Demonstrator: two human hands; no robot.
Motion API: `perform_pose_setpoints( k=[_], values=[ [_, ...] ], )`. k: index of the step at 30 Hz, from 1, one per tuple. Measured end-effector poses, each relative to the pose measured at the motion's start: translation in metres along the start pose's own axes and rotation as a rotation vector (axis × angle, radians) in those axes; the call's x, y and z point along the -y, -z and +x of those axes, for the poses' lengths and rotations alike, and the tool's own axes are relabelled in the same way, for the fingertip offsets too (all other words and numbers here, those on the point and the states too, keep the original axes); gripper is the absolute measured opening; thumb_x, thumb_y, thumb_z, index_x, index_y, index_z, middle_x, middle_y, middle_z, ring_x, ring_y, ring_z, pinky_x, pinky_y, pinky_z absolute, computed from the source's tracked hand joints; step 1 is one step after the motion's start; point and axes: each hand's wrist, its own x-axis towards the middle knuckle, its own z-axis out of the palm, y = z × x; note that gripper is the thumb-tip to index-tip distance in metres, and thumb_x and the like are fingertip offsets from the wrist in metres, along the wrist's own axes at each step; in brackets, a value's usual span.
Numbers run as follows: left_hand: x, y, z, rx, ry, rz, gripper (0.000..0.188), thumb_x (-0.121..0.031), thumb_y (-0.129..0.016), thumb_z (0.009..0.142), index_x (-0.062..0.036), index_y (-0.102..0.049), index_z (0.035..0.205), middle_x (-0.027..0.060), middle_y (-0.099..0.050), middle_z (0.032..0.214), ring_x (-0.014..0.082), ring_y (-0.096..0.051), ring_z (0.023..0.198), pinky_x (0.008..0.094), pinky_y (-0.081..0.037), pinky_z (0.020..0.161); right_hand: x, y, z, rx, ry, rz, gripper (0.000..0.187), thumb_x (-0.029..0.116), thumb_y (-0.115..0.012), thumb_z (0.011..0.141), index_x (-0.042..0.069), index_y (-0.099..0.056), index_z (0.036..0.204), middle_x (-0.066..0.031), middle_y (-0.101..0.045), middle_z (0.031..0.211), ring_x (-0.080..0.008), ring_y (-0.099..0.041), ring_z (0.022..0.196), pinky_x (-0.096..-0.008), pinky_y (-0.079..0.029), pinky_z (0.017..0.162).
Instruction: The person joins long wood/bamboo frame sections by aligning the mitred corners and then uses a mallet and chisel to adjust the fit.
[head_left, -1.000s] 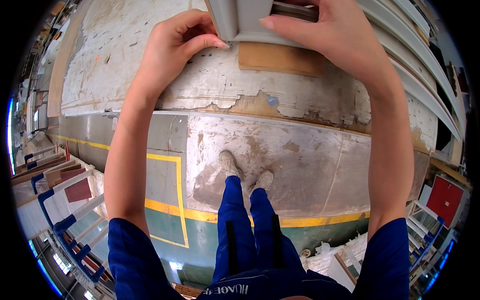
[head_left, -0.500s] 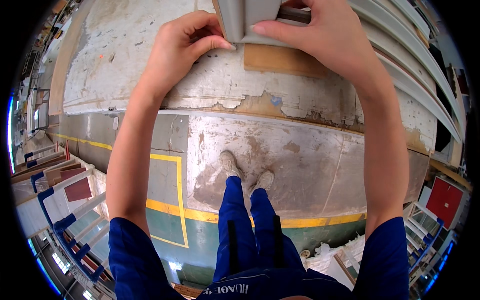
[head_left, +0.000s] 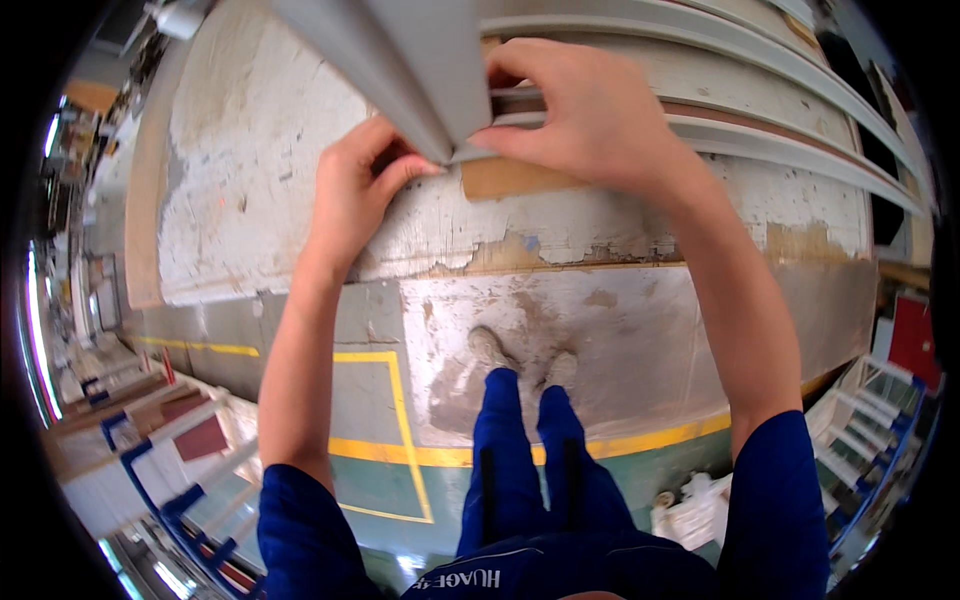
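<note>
Two grey moulding strips meet at a corner near the bench's front edge. One grey moulding rises toward the top of the view. The other grey moulding runs off to the right. My left hand is closed at the corner's left side, its thumb at the lower tip and its other fingers partly hidden. My right hand grips the corner from the right, thumb laid across the joint and fingers curled behind the moulding. A flat wooden block lies under the corner on the bench.
The worn white bench has chipped paint along its front edge. More long grey strips lie at the back right. Blue-and-white racks stand on the floor, one rack at lower left and another rack at lower right.
The view has shifted, so the bench, hands and corner sit lower in it. More of the upright moulding shows, leaning to the left. Both hands keep their places at the corner.
</note>
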Motion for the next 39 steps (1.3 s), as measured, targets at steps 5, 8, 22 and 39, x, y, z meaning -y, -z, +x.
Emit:
perform_pose_setpoints(
  k=[5,8,22,39],
  values=[
    [0.007,-0.001,-0.007,-0.018,0.068,0.022,0.021,-0.005,-0.077,0.073,-0.0011,-0.068,0.092,0.0085,-0.067,0.081,0.0143,-0.062,0.072,0.0272,-0.049,0.068,0.003,0.004,-0.001,0.019,0.013,-0.081,0.03,0.035,-0.072,0.07,0.011,-0.069,0.087,-0.0045,-0.067,0.088,-0.0235,-0.064,0.09,-0.0381,-0.052,0.072],
    [0.009,0.002,-0.008,0.019,0.1,0.056,0.017,-0.004,-0.077,0.073,-0.0013,-0.07,0.089,0.0092,-0.069,0.08,0.0152,-0.062,0.071,0.0276,-0.049,0.068,0.0,0.001,-0.004,0.003,0.033,-0.136,0.029,0.034,-0.074,0.069,0.012,-0.069,0.086,-0.0027,-0.066,0.087,-0.0205,-0.062,0.094,-0.0378,-0.052,0.071],
    [0.005,0.019,-0.017,0.156,0.395,0.056,0.024,0.001,-0.064,0.085,0.001,-0.061,0.109,0.006,-0.064,0.102,0.0113,-0.058,0.09,0.0274,-0.048,0.081,0.005,-0.003,0.001,0.09,-0.015,-0.16,0.03,0.028,-0.075,0.066,0.01,-0.064,0.087,-0.0004,-0.06,0.087,-0.0162,-0.057,0.095,-0.0321,-0.049,0.068],
    [-0.062,0.026,0.018,0.339,0.391,0.296,0.038,-0.011,-0.07,0.077,0.002,-0.059,0.111,0.0171,-0.065,0.093,0.0299,-0.067,0.086,0.0335,-0.053,0.075,-0.022,0.033,-0.017,0.071,-0.005,-0.198,0.018,0.016,-0.058,0.075,0.006,-0.06,0.09,-0.0048,-0.062,0.093,-0.0145,-0.058,0.088,-0.0227,-0.042,0.071]
  ],
)
